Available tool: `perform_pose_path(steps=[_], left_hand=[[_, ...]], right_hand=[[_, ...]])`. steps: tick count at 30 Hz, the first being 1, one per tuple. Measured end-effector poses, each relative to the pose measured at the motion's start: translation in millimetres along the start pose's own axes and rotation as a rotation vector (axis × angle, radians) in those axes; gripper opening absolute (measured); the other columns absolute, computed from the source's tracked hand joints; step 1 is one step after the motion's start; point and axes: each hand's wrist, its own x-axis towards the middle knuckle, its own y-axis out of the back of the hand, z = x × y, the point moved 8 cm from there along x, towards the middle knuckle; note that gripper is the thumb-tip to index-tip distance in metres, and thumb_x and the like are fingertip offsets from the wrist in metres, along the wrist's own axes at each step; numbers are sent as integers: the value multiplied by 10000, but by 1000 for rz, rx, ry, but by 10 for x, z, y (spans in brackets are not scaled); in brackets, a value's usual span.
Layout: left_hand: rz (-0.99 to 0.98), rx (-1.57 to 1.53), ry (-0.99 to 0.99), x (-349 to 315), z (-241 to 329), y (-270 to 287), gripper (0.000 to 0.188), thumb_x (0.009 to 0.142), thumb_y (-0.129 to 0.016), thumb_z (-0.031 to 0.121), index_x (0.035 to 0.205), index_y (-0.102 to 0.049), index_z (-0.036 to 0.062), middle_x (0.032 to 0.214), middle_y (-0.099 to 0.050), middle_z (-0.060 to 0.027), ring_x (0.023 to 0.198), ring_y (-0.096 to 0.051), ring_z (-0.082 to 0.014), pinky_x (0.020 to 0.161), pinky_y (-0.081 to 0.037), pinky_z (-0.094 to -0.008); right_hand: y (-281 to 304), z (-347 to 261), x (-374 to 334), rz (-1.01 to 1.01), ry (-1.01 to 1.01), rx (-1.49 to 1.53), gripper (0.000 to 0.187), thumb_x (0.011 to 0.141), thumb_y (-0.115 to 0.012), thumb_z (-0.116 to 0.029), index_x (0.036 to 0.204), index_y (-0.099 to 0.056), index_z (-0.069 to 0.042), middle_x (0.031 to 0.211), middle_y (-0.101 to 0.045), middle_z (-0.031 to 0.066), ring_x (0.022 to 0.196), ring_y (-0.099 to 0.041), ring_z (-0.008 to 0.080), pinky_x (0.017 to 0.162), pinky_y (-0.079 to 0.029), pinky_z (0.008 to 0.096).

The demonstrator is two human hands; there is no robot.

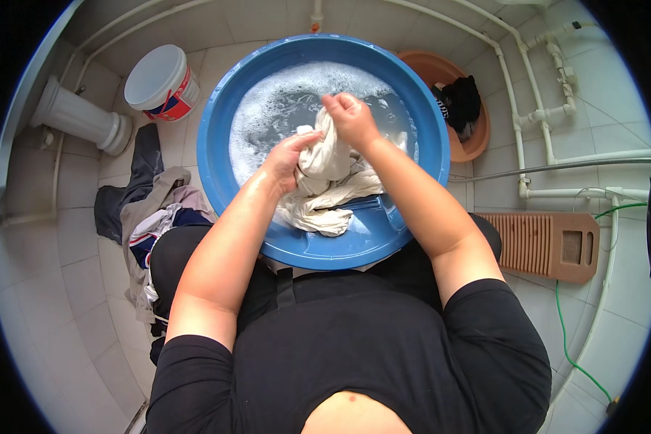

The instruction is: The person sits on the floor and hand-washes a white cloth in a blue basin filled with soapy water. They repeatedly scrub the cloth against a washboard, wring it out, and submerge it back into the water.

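A cream-coloured wet cloth garment (324, 163) hangs bunched between my hands over a big round blue tub (215, 145). My right hand (351, 118) is closed around its upper end, raised above the water. Lower and to the left, my left hand (288, 160) grips the side of the garment, thumb on top. The garment's lower folds rest on the near inner side of the tub. Foamy grey water (271, 108) fills the tub's far part. What kind of garment it is, I cannot tell.
Left of the tub lie piled clothes (148, 192), with a white bucket (155, 79) and a white pedestal (87, 119) beyond. An orange basin (477, 148) holding dark cloth stands at the far right. A brown washboard (535, 246) lies to the right, near wall pipes (517, 108) and a green hose (564, 340).
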Motion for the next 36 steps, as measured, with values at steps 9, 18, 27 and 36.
perform_pose_path(steps=[9, 18, 27, 36], left_hand=[[678, 167, -357, 18, 331, 1007, 341, 795, -582, 75, 1113, -495, -10, 1129, -518, -151, 975, -558, -287, 818, -480, -364], [25, 1577, -628, -71, 363, -130, 356, 834, -388, 234, 1110, -574, 109, 996, -629, -121, 986, -563, -288, 977, -337, -430], [25, 723, -246, 39, 427, 174, 338, 832, -572, 319, 971, -606, 13, 940, -643, -108, 794, -611, -214, 696, -482, -335], [393, -22, -86, 356, -30, 987, 359, 935, -373, 211, 1126, -481, -73, 1045, -596, -184, 923, -614, -291, 810, -518, -415]], right_hand=[[92, 625, -216, -216, 139, -661, 492, 779, -594, -450, 1049, -579, -39, 1091, -552, 190, 1045, -504, 336, 886, -401, 391], [-167, -611, -506, -709, 305, -317, 365, 711, -699, -317, 876, -575, -17, 831, -585, 132, 796, -563, 231, 710, -444, 331], [414, 497, 22, -205, 164, -433, 433, 743, -668, -342, 1080, -592, -81, 1086, -577, 134, 1024, -543, 254, 896, -422, 343], [391, 828, -92, -128, -182, -582, 549, 736, -617, -492, 1023, -599, -25, 1141, -525, 195, 1070, -500, 332, 925, -398, 352]])
